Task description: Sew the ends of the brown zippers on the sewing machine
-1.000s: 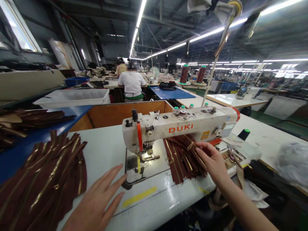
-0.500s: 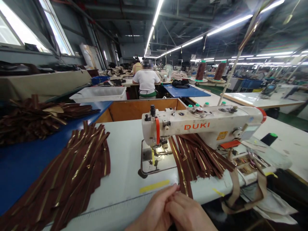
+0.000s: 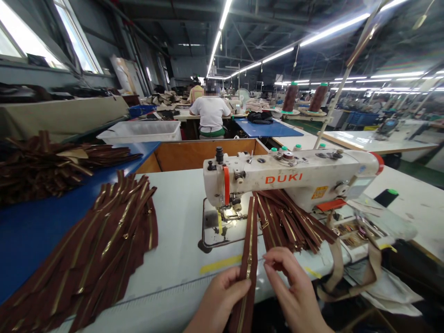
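Tabletop (image 3: pixel 176 199) bears sewing mach (image 3: pixel 287 173) & zips (image 3: pixel 100 249); strip lts (image 3: pixel 225 16) o/head.

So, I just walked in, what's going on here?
A person sits or stands at a DUKI sewing machine, holding a long brown metal-toothed zipper in the left hand. The right hand is just beside it, thumb and fingertips slightly apart. More brown zippers are fanned out beneath the machine's arm, and a larger zipper pile lies on the left.
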A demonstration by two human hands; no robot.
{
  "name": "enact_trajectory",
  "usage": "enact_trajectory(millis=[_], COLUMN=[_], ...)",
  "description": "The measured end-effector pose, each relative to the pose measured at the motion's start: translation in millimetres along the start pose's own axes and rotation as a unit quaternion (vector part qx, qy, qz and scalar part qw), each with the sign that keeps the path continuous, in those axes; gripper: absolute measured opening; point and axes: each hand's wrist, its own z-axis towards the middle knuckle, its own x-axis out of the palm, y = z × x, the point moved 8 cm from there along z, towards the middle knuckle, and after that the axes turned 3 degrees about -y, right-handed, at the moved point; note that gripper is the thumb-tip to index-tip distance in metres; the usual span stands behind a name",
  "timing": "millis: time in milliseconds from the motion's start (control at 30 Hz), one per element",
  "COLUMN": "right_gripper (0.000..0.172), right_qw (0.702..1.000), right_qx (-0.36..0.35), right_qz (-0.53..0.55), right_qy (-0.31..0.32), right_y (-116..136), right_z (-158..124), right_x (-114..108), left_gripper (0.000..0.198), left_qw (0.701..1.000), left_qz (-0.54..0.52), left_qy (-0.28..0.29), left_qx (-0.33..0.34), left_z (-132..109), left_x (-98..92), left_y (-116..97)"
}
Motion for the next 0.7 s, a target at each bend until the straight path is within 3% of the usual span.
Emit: enact_trajectory(millis=[100, 200, 300, 433, 600, 700], right_gripper=[0.011, 0.009, 0.017, 0.029, 0.035, 0.038], right_qw=[0.985, 0.973, 0.976, 0.973, 0.977, 0.969], right_qx=[0.133, 0.142, 0.110, 0.131, 0.157, 0.194], right_qz=[0.063, 0.125, 0.139, 0.141, 0.131, 0.153], right_qy=[0.086, 0.133, 0.128, 0.126, 0.052, 0.006], right_y=[-32, -24, -10, -12, -24, -32], right_z=[-3, -1, 5, 2, -2, 13], right_x=[17, 34, 37, 39, 32, 23], left_gripper=[0.031, 0.038, 0.041, 0.042, 0.047, 0.050], left_qw=[1.000, 0.999, 0.997, 0.996, 0.995, 0.993], left_qz=[0.014, 0.012, 0.015, 0.024, 0.061, 0.079], left_qy=[0.023, 0.044, 0.058, 0.072, 0.075, 0.085], left_qx=[0.006, -0.030, -0.058, -0.050, -0.020, -0.005], left_z=[-7, -12, -16, -18, -18, -20], left_x=[2.7, 7.3, 10.0, 12.8, 21.1, 28.3], left_y=[-2, 3, 7, 1, -4, 7])
